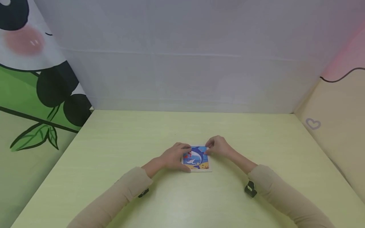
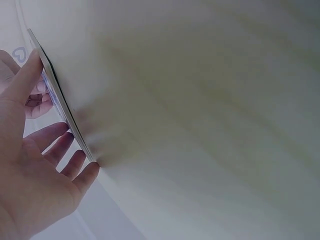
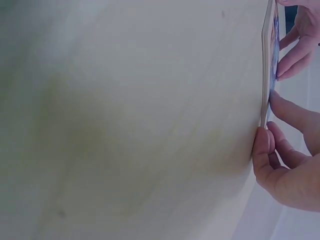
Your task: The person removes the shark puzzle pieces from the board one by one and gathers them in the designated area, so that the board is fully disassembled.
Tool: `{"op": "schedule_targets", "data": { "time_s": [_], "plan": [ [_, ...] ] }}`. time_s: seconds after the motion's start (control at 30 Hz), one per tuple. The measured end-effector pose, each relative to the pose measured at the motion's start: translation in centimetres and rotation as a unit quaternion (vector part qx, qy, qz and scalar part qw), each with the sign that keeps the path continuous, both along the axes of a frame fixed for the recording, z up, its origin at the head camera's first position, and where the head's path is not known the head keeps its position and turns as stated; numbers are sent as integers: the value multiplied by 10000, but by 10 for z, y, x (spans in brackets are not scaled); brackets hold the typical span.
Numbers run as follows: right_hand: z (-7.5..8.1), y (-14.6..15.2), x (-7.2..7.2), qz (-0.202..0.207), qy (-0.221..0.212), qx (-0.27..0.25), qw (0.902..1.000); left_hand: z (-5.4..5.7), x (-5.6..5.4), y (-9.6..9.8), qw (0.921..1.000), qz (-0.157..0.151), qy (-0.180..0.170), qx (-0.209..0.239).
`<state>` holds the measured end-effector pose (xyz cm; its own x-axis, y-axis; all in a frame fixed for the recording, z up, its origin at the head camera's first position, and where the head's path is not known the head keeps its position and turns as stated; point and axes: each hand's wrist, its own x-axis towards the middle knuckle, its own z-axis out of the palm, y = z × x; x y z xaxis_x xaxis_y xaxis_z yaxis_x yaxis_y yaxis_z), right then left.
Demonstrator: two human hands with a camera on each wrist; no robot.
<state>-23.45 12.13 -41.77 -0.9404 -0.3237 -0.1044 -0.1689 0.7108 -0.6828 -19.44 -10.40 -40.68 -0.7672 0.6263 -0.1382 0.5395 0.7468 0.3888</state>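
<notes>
Two beige sleeves (image 1: 111, 202) come nearest, with two dark wrist devices (image 1: 250, 189); one picture board (image 1: 196, 160) lies on the table (image 1: 182, 205), midway between its side edges, well apart from the far edge; the left hand (image 1: 174, 156) holds its left side in a wide span, the right hand (image 1: 219, 147) narrowly pinches by its far right corner; probably light, stiff, smooth-faced, fairly sturdy, best held by the rim.

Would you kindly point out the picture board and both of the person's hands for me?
picture board (image 1: 196, 158): head view, middle of its printed face.
left hand (image 1: 173, 157): head view, back of the hand.
right hand (image 1: 219, 147): head view, back of the hand.
</notes>
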Motion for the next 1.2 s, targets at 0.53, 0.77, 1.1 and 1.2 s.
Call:
{"op": "schedule_targets", "data": {
  "time_s": [0.53,0.77,1.1,1.2],
  "plan": [
    [5,2,5,-42,-35,-153,9999,3,2,2,9998,-135,134,-117],
    [6,3,7,130,-39,-470,9988,1,2,2,9996,-173,185,-92],
    [5,4,11,297,-150,-864,9957,2,7,4,9996,27,244,-167],
    [5,3,12,201,-208,-919,9953,3,9,4,9988,134,384,-276]
  ]
}}
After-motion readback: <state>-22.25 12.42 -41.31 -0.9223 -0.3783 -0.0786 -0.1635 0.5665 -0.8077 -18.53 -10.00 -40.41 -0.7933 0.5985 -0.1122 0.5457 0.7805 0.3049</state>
